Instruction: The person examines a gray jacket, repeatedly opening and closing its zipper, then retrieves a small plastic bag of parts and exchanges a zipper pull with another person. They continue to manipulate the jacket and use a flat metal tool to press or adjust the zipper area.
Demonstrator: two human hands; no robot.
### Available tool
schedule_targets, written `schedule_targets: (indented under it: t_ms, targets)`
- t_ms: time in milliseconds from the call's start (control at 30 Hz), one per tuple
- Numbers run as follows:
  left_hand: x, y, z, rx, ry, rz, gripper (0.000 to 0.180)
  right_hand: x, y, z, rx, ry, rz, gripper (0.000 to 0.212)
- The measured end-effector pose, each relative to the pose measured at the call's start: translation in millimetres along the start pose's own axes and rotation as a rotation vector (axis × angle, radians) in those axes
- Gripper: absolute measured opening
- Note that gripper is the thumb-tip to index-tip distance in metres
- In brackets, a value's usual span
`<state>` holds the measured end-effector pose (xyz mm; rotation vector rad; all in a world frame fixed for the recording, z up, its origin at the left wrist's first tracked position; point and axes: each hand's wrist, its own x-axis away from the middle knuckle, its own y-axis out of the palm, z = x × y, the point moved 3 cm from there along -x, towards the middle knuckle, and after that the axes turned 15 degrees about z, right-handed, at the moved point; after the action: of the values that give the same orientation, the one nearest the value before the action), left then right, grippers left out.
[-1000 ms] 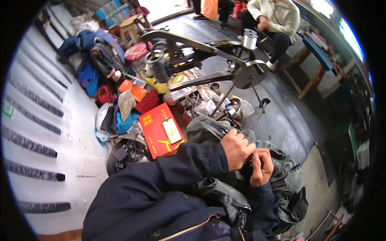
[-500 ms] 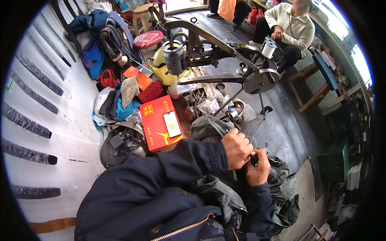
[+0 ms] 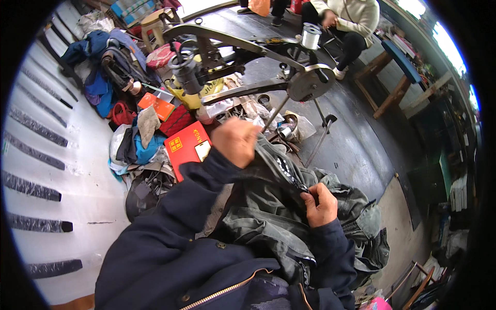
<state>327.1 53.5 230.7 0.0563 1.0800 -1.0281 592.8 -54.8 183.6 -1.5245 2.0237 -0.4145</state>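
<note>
A dark grey-green jacket (image 3: 258,219) lies crumpled over my lap. My left hand (image 3: 235,142), somewhat blurred, is closed at the jacket's upper edge and holds it up toward the red box. Pinched between the fingers of my right hand (image 3: 321,205) is the same edge, lower down and to the right. Between the two hands runs a dark strip (image 3: 285,171) with white flecks, which looks like a zipper. Whether my left fingers also hold something small is hidden.
Ahead stands a hand-cranked sewing machine (image 3: 227,33) with a wheel (image 3: 311,82) and a white thread spool (image 3: 310,36). A red box (image 3: 187,147), bags and clothes crowd the left. A seated person (image 3: 356,20) is at the far right, near a blue-topped wooden stool (image 3: 402,61).
My hands were together on the jacket and are now apart. The left moved up and left, the right slightly down, and the flecked strip between them shows. The view has shifted too.
</note>
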Motion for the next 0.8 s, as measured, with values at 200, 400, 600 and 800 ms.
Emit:
schedule_targets:
  t_ms: [200, 400, 600, 800]
  targets:
    - [21.3, -16.5, 40.6, 0.257, -0.034, -0.273, 0.025, 1.2, -3.7, -2.9, -0.191, -0.015, 0.092, 0.023]
    - [50.5, 10.8, 81.2, 0.14, 0.15, -0.46, 0.036, 7.9, -0.9, -9.1, -0.232, 0.014, 0.167, 0.026]
    - [55.0, 24.7, 79.8, 0.146, 0.21, -0.507, 0.023, 9.3, -7.1, -11.8, -0.201, -0.176, 0.285, 0.017]
    - [54.7, 27.6, 81.3, 0.156, 0.199, -0.511, 0.022, 22.3, -15.0, -15.5, -0.117, -0.134, 0.329, 0.015]
